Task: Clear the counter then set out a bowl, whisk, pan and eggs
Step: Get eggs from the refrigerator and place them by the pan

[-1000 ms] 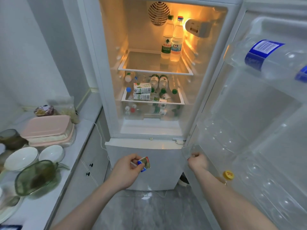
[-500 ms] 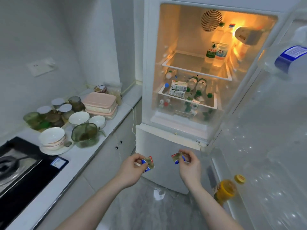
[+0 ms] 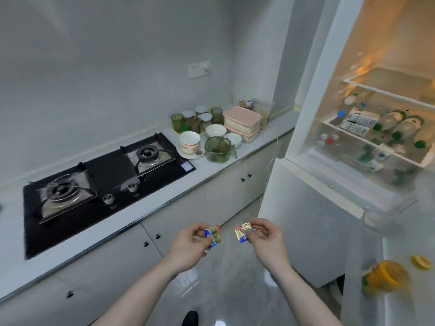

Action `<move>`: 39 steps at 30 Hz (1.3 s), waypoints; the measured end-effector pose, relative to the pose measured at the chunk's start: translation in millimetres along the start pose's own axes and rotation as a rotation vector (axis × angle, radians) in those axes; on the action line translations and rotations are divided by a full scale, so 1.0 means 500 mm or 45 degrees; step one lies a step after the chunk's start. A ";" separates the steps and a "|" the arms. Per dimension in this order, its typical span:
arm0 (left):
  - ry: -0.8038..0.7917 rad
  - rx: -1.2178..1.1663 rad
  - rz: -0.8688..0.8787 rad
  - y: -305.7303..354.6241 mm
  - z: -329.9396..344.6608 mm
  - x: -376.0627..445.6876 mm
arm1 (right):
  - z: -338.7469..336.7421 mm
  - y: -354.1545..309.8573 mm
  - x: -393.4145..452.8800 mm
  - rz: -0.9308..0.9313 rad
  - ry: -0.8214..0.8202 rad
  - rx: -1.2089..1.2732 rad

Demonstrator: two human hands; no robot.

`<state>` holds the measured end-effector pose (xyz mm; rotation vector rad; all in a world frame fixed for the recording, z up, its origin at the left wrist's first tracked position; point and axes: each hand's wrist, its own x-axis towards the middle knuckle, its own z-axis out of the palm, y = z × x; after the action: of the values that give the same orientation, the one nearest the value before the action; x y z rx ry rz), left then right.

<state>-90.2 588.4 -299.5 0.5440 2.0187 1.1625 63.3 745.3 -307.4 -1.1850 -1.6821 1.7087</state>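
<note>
Head view: the left hand [image 3: 188,245] pinches one small foil packet [image 3: 213,236], and the right hand [image 3: 266,238] pinches another packet [image 3: 243,232]. The bowls [image 3: 189,139] stand on the worktop [image 3: 209,165], ahead and to the left, nearer the left hand. No eggs are visible.

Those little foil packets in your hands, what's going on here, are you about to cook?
A person stands between the counter and the open fridge. The left hand pinches one small foil packet, and the right hand pinches another. The gas hob is bare, with no pan on it. White bowls, jars and pink lidded boxes crowd the counter's far end. No eggs or whisk are set out.
</note>
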 end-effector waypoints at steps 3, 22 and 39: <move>0.134 -0.071 -0.065 -0.043 -0.091 -0.068 | 0.089 -0.014 -0.031 -0.013 -0.160 -0.016; 0.860 -0.324 -0.272 -0.384 -0.664 -0.506 | 0.807 -0.082 -0.361 -0.206 -0.925 -0.167; 1.294 -0.688 -0.503 -0.627 -0.888 -0.637 | 1.225 -0.059 -0.480 -0.215 -1.380 -0.438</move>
<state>-226.2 -26.7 -305.4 -0.8487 2.2463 1.8237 -320.3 210.3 -292.1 -0.1106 -2.6536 2.1579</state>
